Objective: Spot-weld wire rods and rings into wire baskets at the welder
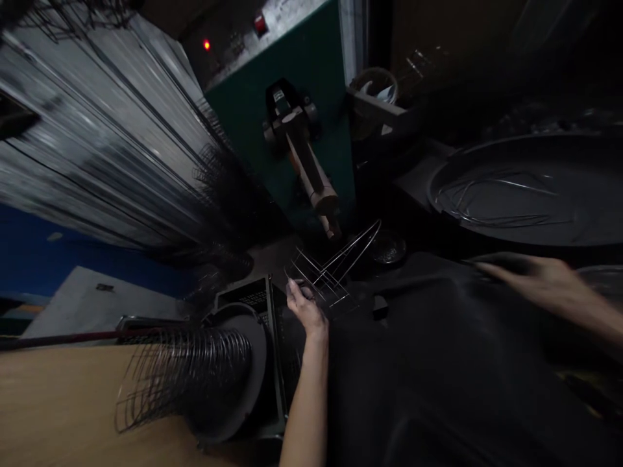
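Wire frame: a thin silver wire frame (335, 269), several parallel rods joined to a curved outer loop, tilted up toward the machine, lay on the dark work surface (438, 363) just below the brown welding arm (311, 175) of the green machine (311, 84).
Left hand: the left hand (305, 308) had its fingers closed around the near end of the frame.
Right hand: the right hand (530, 279), blurred, reached toward the dark round tray (525, 188) of loose wires; whether it held anything could not be told.
Nearby: a stack of wire rings (189, 373) hung at lower left.
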